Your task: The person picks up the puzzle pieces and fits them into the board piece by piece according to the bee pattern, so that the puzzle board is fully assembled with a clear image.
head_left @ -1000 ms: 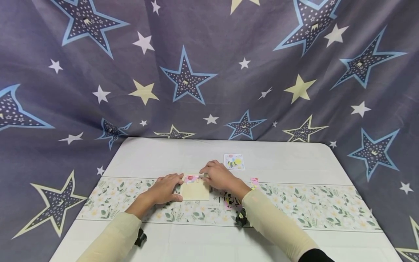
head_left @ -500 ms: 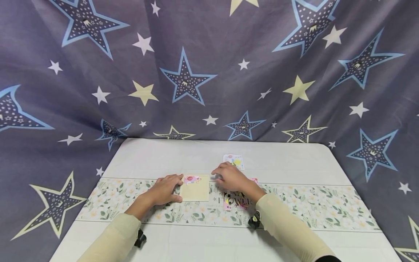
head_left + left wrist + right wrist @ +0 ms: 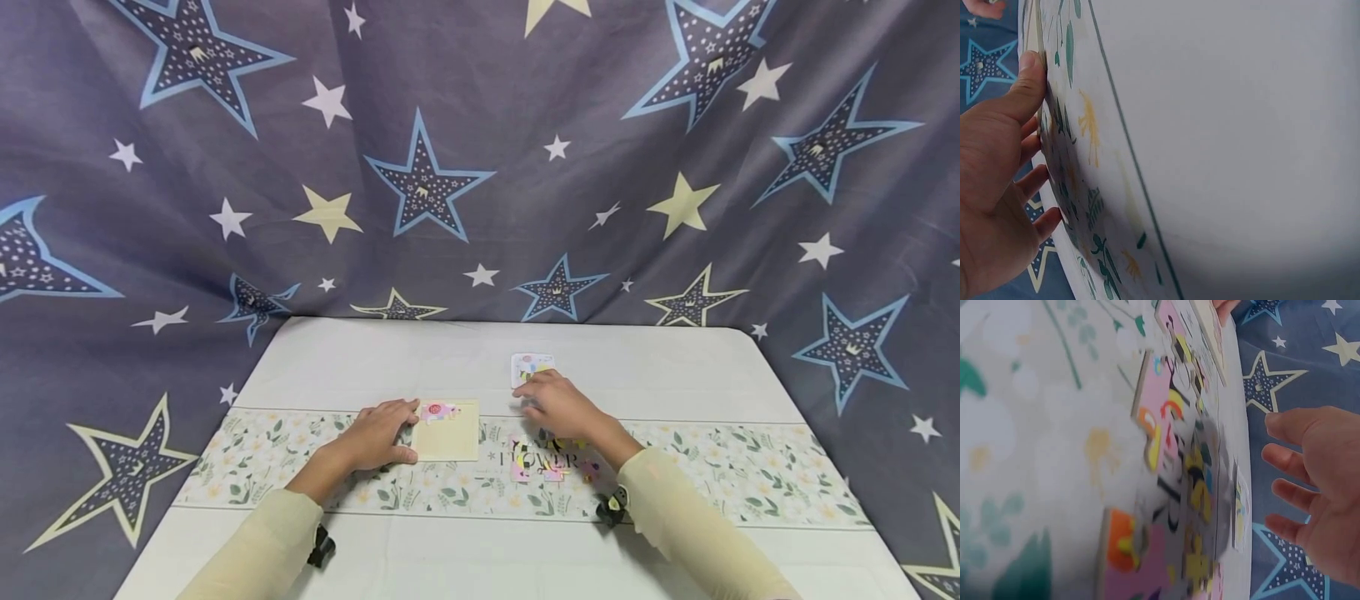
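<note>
My left hand (image 3: 378,432) rests along the left edge of a shallow cream puzzle tray (image 3: 448,442), fingers relaxed. In the left wrist view, the thumb (image 3: 1032,78) lies at the tray's edge. Pink joined puzzle pieces (image 3: 441,412), one with a red spot, lie in the tray's upper left corner. My right hand (image 3: 558,404) hovers with loosely bent fingers and holds nothing, over the loose pieces and just below a bee picture card (image 3: 522,367). Several loose pink and yellow jigsaw pieces (image 3: 1159,412) lie on the table beneath it, some hidden by the hand in the head view.
A white table (image 3: 405,354) carries a floral printed band (image 3: 712,467) with black lettering under the loose pieces. Behind the table hangs a dark star-patterned curtain (image 3: 487,225). The card lies flat beyond the band, towards the back.
My right hand has moved from the tray's upper right corner to the right, over the loose pieces, partly covering the card. The left hand has stayed at the tray's left edge.
</note>
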A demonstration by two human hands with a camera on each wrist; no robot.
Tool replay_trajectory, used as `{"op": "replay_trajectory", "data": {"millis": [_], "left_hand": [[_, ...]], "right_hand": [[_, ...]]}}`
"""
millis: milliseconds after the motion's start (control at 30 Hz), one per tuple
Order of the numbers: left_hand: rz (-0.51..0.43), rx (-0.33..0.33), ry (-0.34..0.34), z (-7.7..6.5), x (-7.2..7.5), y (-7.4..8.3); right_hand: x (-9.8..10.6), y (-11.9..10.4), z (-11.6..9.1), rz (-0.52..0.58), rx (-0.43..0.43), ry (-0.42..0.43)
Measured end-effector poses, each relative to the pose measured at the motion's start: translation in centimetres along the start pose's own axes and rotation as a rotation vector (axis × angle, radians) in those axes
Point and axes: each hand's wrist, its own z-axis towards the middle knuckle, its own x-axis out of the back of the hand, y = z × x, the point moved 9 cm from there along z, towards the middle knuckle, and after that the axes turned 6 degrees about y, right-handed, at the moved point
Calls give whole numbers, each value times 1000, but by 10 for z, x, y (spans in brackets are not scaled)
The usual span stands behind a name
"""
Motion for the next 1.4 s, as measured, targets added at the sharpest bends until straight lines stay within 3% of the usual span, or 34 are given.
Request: {"op": "replay_trajectory", "data": {"millis": [400, 600, 933, 1400], "left_hand": [[-2, 4, -2, 0, 1, 0], [0, 4, -3, -1, 0, -1], [-2, 0, -6, 0, 0, 0], [-7, -2, -1, 0, 0, 0]], "right_hand": [[18, 24, -24, 5, -59, 38], [20, 42, -35, -4, -132, 32], [20, 62, -53, -9, -179, 26], [15, 69, -65, -29, -118, 7]]}}
